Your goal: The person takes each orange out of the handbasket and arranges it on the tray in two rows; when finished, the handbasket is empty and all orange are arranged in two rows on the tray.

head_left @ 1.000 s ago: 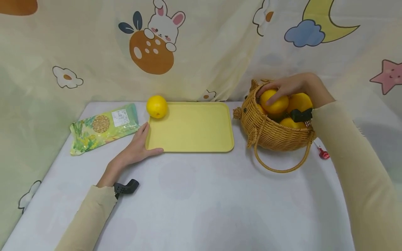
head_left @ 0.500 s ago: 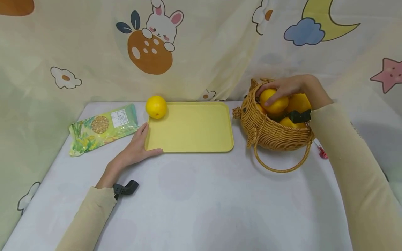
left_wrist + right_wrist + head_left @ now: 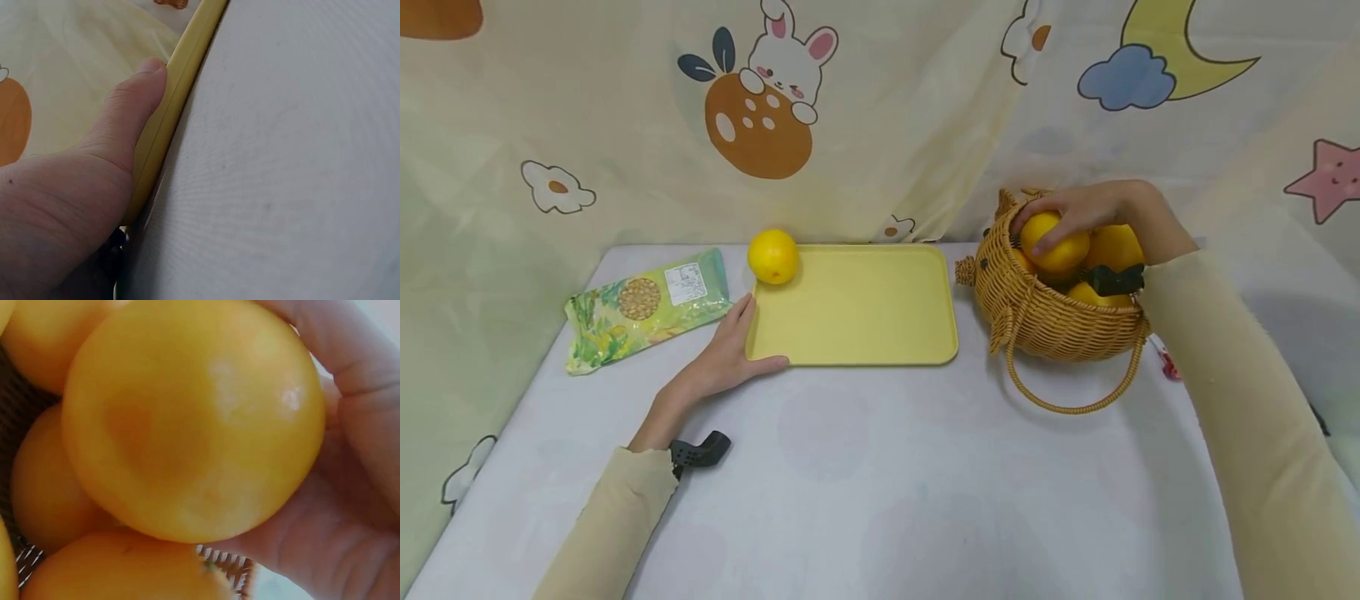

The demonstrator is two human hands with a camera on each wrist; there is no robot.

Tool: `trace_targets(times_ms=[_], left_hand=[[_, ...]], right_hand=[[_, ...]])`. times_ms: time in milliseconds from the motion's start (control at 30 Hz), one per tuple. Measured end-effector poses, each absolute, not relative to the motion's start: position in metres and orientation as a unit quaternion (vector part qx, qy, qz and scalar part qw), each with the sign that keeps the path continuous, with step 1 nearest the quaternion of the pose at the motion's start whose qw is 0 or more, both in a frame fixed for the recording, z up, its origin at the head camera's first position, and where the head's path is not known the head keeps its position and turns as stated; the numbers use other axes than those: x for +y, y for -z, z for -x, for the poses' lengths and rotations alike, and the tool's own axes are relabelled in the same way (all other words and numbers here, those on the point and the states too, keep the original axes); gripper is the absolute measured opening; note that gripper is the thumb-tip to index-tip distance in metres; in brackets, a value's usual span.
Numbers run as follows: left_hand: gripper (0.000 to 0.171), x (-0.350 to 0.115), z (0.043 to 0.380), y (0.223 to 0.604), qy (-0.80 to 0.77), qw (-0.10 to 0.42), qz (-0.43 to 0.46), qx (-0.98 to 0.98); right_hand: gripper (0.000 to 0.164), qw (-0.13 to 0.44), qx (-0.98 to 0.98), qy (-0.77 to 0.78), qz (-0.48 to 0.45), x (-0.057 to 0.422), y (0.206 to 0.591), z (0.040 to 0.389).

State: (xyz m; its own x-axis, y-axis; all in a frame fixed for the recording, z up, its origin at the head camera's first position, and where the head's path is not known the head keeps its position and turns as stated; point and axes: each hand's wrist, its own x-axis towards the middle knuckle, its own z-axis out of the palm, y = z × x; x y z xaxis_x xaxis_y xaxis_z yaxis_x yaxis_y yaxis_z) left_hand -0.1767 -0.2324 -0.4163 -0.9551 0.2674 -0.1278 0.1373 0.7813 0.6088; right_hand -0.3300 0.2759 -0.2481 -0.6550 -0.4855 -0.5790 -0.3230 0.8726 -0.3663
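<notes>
My left hand [image 3: 727,348] rests against the near left corner of a yellow tray [image 3: 857,308]. Its thumb lies straight along the tray's front edge, and the other fingers reach up the left side. An orange [image 3: 773,257] sits on the tray's far left corner. Inside the wicker basket [image 3: 1067,329], my right hand [image 3: 1086,208] grips another orange [image 3: 1055,242], with the thumb on the near side and fingers round the far side. In the right wrist view, this orange [image 3: 194,419] fills the middle, and more oranges [image 3: 119,569] lie under and beside it.
A green and yellow packet [image 3: 647,308] lies left of the tray. The basket's handle [image 3: 1075,409] hangs down in front onto the white table [image 3: 880,467]. A small red wrapped item [image 3: 1170,367] lies right of the basket, partly hidden by the sleeve. A printed cloth [image 3: 910,108] stands behind.
The view shifts slightly. Otherwise both hands, the tray, the basket and the oranges stay in place.
</notes>
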Motion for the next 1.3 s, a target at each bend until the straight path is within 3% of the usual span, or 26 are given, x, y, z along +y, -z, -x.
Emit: trace_targets(times_ms=[300,567,867,1100,1300], left_hand=[[0.122,-0.233,0.177,0.417,-0.309,0.111,-0.104,0.939],[0.121,-0.233,0.177,0.418,-0.307,0.108,-0.106,0.94],[0.121,-0.233,0.178,0.42,-0.309,0.108,-0.106,0.939],[0.121,-0.234,0.178,0.421,-0.305,0.107,-0.108,0.94],[0.121,-0.236,0.18,0.419,-0.306,0.109,-0.108,0.94]], right_hand=[[0.046,0.286,0.915,0.151,0.242,0.285,0.226,0.316],[0.04,0.241,0.855,0.357,0.289,0.283,0.218,0.301],[0.033,0.115,0.717,0.617,0.302,0.223,0.216,0.277],[0.034,0.058,0.727,0.627,0.275,0.183,0.216,0.278],[0.04,0.038,0.756,0.577,0.307,0.133,0.214,0.288]])
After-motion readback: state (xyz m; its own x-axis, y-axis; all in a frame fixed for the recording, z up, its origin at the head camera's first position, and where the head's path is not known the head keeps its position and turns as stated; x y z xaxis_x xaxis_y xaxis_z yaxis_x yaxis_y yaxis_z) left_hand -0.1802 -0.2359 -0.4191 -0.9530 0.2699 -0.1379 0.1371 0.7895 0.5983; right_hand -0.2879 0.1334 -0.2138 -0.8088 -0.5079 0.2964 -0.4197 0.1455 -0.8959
